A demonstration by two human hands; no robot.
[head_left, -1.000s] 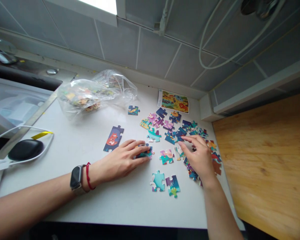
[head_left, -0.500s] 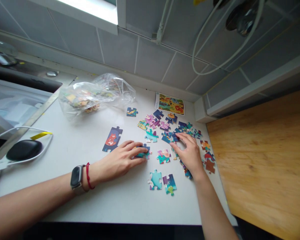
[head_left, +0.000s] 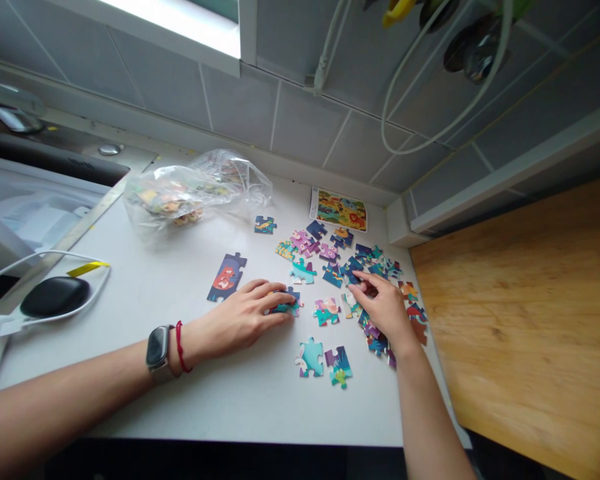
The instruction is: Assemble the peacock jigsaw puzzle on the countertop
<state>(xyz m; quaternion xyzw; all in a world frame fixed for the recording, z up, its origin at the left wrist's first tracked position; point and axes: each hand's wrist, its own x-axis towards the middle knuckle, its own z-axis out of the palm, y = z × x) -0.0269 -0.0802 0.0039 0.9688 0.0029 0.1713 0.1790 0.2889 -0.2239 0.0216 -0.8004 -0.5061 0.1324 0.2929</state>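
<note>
L hand [head_left: 243,319] spread flat, fingers over blue jigsaw pc [head_left: 286,307] — resting on white surface [head_left: 190,393]; R hand [head_left: 384,312] curled, fingertips at pile of pcs [head_left: 353,272], pinch unclear; light flat pressure judged best to steady pc; picture card [head_left: 338,209] lies beyond pile.

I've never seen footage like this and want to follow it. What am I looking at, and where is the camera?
There is no machine here: these are a person's bare hands, filmed by one camera worn on their head, looking forward and down. On a white countertop lie colourful cardboard jigsaw pieces. The left hand, wearing a black wristwatch, rests on a cluster of pieces; the right hand reaches over a scattered pile of pieces. Neither clearly lifts anything. Farther back sit a clear plastic bag holding more pieces and a small printed jungle picture card.
</note>
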